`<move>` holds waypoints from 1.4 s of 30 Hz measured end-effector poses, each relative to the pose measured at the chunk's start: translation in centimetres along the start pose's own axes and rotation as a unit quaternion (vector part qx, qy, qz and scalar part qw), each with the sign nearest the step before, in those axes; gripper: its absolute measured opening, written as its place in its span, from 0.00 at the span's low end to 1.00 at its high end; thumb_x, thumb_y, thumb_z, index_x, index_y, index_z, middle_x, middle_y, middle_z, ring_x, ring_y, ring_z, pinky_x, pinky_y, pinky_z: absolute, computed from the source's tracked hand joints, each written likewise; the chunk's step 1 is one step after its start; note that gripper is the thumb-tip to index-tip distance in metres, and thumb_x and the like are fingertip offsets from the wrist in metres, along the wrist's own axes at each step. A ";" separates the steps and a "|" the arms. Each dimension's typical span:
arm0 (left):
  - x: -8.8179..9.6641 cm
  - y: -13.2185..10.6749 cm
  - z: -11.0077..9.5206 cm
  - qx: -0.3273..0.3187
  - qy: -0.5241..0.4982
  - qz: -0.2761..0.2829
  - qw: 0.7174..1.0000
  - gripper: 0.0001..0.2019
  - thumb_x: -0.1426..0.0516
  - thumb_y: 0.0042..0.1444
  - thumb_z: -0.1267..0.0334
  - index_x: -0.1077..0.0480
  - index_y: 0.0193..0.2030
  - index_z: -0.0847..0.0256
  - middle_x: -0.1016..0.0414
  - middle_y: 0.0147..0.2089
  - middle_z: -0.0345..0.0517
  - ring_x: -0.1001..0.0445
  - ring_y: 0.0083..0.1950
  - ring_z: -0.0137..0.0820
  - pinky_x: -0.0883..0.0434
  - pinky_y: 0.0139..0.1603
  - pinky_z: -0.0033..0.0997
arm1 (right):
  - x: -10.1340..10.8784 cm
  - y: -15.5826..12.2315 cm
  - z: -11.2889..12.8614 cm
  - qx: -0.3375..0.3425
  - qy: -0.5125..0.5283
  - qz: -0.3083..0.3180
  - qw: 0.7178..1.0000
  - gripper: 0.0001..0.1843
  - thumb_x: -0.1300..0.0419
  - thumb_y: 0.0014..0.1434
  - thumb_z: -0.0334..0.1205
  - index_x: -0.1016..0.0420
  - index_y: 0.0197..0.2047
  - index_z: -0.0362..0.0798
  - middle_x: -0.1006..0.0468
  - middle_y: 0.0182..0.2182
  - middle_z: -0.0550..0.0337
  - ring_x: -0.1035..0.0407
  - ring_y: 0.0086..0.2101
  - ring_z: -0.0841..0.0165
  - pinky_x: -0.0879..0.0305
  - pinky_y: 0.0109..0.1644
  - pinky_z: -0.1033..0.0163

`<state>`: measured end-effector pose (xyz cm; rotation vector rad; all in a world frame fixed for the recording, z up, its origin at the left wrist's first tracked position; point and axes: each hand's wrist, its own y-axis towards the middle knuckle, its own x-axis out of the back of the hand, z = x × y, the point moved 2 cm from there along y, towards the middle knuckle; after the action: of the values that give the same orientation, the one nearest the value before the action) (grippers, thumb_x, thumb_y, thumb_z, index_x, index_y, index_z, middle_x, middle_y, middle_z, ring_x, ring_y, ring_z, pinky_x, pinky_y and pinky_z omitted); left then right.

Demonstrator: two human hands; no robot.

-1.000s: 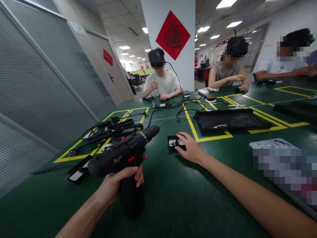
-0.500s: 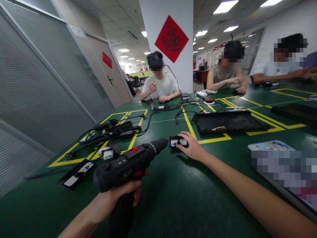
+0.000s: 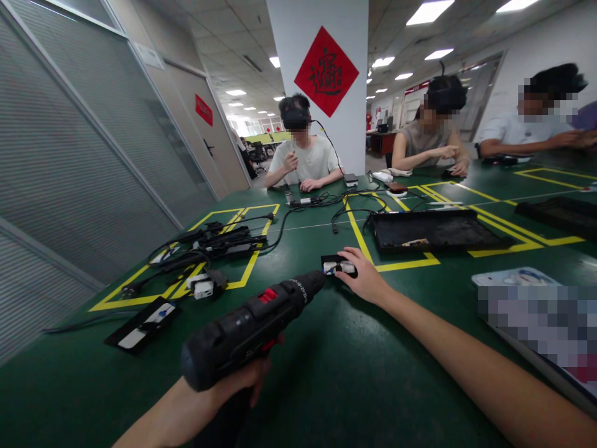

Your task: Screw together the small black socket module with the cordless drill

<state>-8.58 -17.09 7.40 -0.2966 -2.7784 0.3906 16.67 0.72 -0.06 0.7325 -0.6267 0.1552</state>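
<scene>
A black cordless drill [image 3: 247, 333] with red switches fills the lower middle of the view. My left hand [image 3: 233, 382] is wrapped around its grip, partly hidden under the drill body. The chuck points right and away, close to a small black plate [image 3: 329, 260] with white and blue parts on it. My right hand [image 3: 361, 277] grips the right end of that plate against the table, thumb in front and fingers behind. Whether the drill's tip touches the plate I cannot tell. To the left lies a similar black plate [image 3: 140, 326] with white and blue parts.
Tangled black cables and adapters [image 3: 219, 242] lie left inside yellow tape lines, with a white plug block [image 3: 201, 286] nearby. A black tray [image 3: 429, 231] stands beyond my right hand. A pale box [image 3: 517, 278] is at right. Three people sit across the green table [image 3: 373, 373].
The drill has dropped slightly at its rear and tilted, its chuck shifting a little right and down. My right hand stays on the small plate, whose top now shows more.
</scene>
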 end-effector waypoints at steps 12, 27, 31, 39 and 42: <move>0.0 0.6 -0.1 0.025 0.057 0.011 0.998 0.18 0.46 0.52 0.53 0.28 0.41 0.65 0.29 0.24 0.44 0.31 0.28 0.33 0.32 0.32 0.34 | -0.1 0.0 -0.3 0.002 -0.001 -0.001 1.000 0.22 0.42 0.60 0.43 0.36 0.56 0.48 0.36 0.56 0.52 0.37 0.51 0.57 0.38 0.54 0.44; 0.0 0.7 -0.1 0.032 0.059 -0.003 0.998 0.21 0.46 0.51 0.51 0.29 0.44 0.65 0.29 0.24 0.44 0.32 0.27 0.33 0.33 0.31 0.33 | -0.1 0.1 0.0 0.003 0.004 -0.005 1.000 0.21 0.42 0.60 0.43 0.36 0.55 0.48 0.35 0.55 0.52 0.36 0.51 0.57 0.37 0.53 0.45; 0.0 1.0 0.4 0.030 0.059 -0.013 0.998 0.24 0.46 0.50 0.50 0.31 0.48 0.65 0.30 0.23 0.44 0.32 0.26 0.33 0.33 0.30 0.33 | 0.0 0.1 0.0 0.002 0.006 -0.001 1.000 0.21 0.42 0.60 0.43 0.36 0.55 0.48 0.35 0.55 0.52 0.36 0.51 0.57 0.38 0.53 0.45; -0.2 1.1 0.3 0.045 0.072 -0.014 0.996 0.28 0.47 0.52 0.48 0.36 0.55 0.64 0.30 0.23 0.43 0.32 0.27 0.33 0.33 0.33 0.35 | 0.0 0.1 0.2 -0.003 0.005 0.000 1.000 0.21 0.42 0.60 0.43 0.36 0.56 0.48 0.35 0.55 0.52 0.36 0.51 0.58 0.37 0.53 0.45; -0.4 0.7 -0.6 0.044 0.092 -0.009 0.995 0.27 0.46 0.51 0.49 0.36 0.55 0.63 0.29 0.24 0.43 0.30 0.28 0.34 0.31 0.36 0.36 | 0.0 0.1 0.2 0.000 0.003 0.001 1.000 0.21 0.42 0.60 0.43 0.36 0.55 0.48 0.35 0.55 0.52 0.36 0.51 0.58 0.37 0.53 0.45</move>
<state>-7.85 -16.36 7.66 -0.2709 -2.5732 0.4557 16.57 0.65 0.11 0.7306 -0.6218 0.1581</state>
